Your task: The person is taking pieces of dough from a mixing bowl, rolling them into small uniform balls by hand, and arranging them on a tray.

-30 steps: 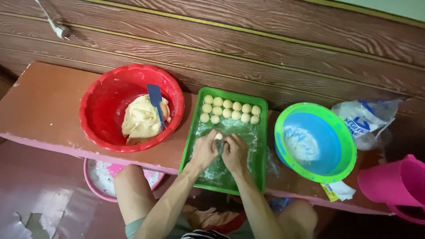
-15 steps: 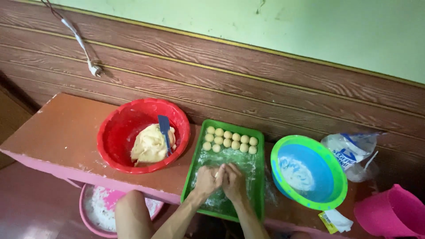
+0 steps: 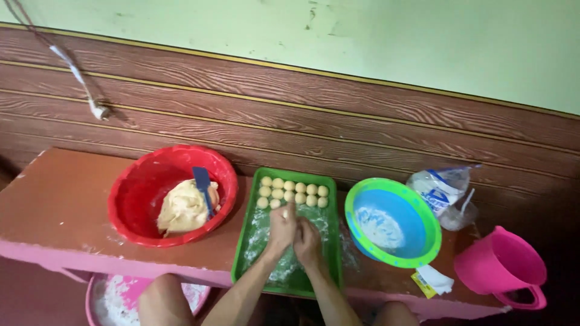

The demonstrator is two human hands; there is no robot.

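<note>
My left hand (image 3: 281,229) and my right hand (image 3: 307,240) are pressed together over a floured green tray (image 3: 249,241), palms cupped around a small piece of dough that barely shows at the left fingertips. Several small dough balls (image 3: 293,193) lie in two rows at the tray's far end, just beyond my fingers. To the left a red bowl (image 3: 145,187) holds a lump of yellow dough (image 3: 181,208) with a blue scraper (image 3: 203,184) stuck in it.
A blue bowl with a green rim (image 3: 393,222) holds flour, right of the tray. Behind it lies a flour bag (image 3: 440,188); a pink jug (image 3: 501,267) stands far right. A pink basin (image 3: 112,302) sits below the table's front edge. Wood panelling backs the table.
The camera has tilted up, showing more wall. My hands stay together over the tray and have shifted toward the rows of dough balls.
</note>
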